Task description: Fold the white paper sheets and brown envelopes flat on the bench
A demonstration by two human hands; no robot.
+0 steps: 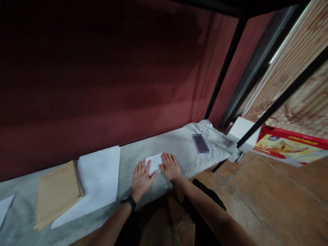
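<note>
A small white piece of paper [154, 163], perhaps folded, lies on the grey cloth-covered surface [176, 147] in front of me. My left hand [142, 178] presses flat on its left end, fingers stretched out and thumb apart. On its right end rests my right hand [170, 166], also flat with the fingers extended. The fingertips cover parts of both ends, while the middle of the paper shows between the hands. A dark band circles my left wrist.
Left of my hands are large white sheets [101, 179] and a stack of brown envelopes or paper [58, 191]. A blurred dark rectangular object [201, 143] lies to the right. Black frame bars [227, 68] rise there. A white box [243, 131] and a red-yellow box [289, 145] stand beyond.
</note>
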